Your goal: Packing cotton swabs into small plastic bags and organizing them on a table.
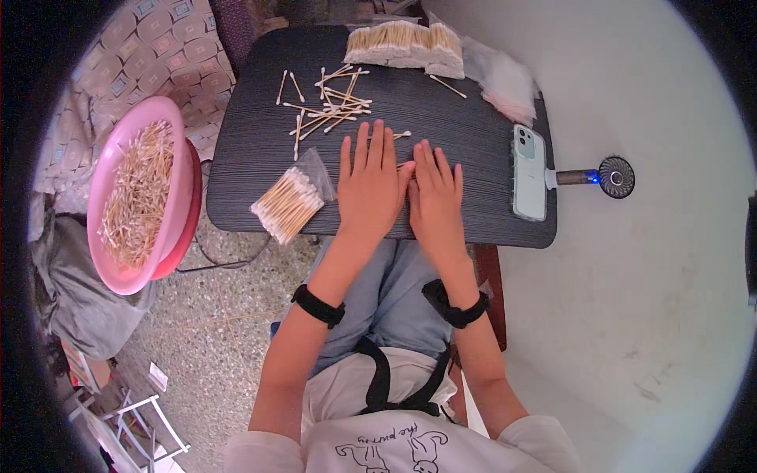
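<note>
My left hand lies flat on the dark table, palm down with its fingers stretched out away from me. Beside it, my right hand rests flat too, and the left thumb reaches over to its edge. Both are open. A cotton swab pokes out by the left fingertips. Just left of my left hand is a clear plastic bag with a bundle of cotton swabs in it, at the table's near edge. Beyond my fingers, several loose cotton swabs lie scattered.
Stacked bundles of cotton swabs line the far edge, with clear plastic bags to their right. A phone lies at the right edge next to a small fan. Left of the table stands a pink basin full of swabs. A white wall bounds the right.
</note>
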Action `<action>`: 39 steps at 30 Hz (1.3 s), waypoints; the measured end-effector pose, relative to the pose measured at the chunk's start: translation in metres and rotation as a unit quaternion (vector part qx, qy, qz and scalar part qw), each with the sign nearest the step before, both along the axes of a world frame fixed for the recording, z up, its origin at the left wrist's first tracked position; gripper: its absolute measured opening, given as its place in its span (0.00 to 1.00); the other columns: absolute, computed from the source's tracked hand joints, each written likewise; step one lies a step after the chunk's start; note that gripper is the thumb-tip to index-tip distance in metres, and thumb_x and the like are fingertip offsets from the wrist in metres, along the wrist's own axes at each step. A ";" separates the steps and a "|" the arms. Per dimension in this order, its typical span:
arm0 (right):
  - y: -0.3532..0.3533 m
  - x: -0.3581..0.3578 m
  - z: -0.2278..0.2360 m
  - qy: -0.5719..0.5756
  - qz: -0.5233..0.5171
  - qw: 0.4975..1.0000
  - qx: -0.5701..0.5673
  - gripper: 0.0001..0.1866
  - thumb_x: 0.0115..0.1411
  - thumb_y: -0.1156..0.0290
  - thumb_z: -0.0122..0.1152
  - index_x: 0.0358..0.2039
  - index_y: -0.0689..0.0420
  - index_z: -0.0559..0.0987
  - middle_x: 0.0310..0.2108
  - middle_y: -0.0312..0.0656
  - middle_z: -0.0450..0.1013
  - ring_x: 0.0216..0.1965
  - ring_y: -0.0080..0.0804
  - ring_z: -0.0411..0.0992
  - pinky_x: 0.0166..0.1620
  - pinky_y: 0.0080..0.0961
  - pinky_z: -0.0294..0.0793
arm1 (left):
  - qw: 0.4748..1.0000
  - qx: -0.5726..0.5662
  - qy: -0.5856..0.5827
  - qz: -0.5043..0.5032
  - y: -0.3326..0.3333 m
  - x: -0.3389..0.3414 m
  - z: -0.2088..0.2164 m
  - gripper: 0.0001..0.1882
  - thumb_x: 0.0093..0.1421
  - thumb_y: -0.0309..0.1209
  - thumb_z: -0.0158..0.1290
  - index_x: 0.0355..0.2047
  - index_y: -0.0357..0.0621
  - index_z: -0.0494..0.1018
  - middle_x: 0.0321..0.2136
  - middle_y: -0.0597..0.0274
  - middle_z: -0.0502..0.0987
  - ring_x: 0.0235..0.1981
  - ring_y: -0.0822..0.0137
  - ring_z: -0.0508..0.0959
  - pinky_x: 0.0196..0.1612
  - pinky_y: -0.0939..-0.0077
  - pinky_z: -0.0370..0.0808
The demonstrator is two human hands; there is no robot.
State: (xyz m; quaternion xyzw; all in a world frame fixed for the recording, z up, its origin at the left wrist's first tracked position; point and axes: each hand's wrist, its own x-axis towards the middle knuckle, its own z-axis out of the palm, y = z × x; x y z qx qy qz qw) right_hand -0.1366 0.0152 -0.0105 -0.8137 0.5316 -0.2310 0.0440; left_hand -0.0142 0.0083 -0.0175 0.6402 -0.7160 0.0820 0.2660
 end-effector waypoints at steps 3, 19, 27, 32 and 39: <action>-0.009 -0.003 0.001 -0.011 -0.004 1.000 -0.018 0.25 0.63 0.71 0.45 0.61 0.61 0.62 0.63 0.48 0.58 0.65 0.48 0.54 0.65 0.49 0.48 | 1.000 0.000 0.006 0.024 -0.002 -0.003 0.003 0.26 0.65 0.41 0.43 0.57 0.35 0.65 0.59 0.50 0.64 0.62 0.53 0.61 0.64 0.55 0.55; -0.045 -0.014 0.016 -0.192 0.081 0.978 0.019 0.11 0.57 0.81 0.52 0.39 0.60 0.78 0.35 0.47 0.71 0.40 0.47 0.67 0.45 0.36 0.68 | 0.988 0.011 0.105 -0.114 0.004 0.007 0.007 0.20 0.66 0.37 0.42 0.51 0.39 0.71 0.55 0.53 0.69 0.59 0.56 0.66 0.63 0.61 0.58; -0.053 -0.015 0.013 -0.218 0.058 0.974 -0.002 0.11 0.59 0.80 0.51 0.41 0.59 0.78 0.36 0.45 0.72 0.41 0.42 0.70 0.46 0.32 0.69 | 0.987 0.034 0.100 -0.121 0.005 0.007 0.008 0.21 0.67 0.37 0.40 0.55 0.39 0.68 0.58 0.54 0.66 0.61 0.55 0.63 0.64 0.60 0.56; -0.045 -0.012 0.015 -0.227 0.034 0.973 -0.004 0.11 0.59 0.80 0.50 0.40 0.60 0.78 0.38 0.47 0.71 0.43 0.47 0.68 0.48 0.37 0.67 | 0.993 0.026 0.061 -0.094 0.005 0.005 0.007 0.23 0.65 0.38 0.43 0.56 0.36 0.66 0.59 0.54 0.65 0.62 0.57 0.63 0.64 0.62 0.56; -0.042 -0.016 0.012 -0.224 0.053 0.973 -0.015 0.13 0.60 0.80 0.49 0.43 0.60 0.77 0.42 0.48 0.73 0.46 0.47 0.69 0.51 0.37 0.66 | 0.995 0.014 0.052 -0.089 0.005 0.005 0.008 0.22 0.66 0.38 0.43 0.55 0.37 0.67 0.58 0.54 0.66 0.61 0.58 0.64 0.64 0.62 0.57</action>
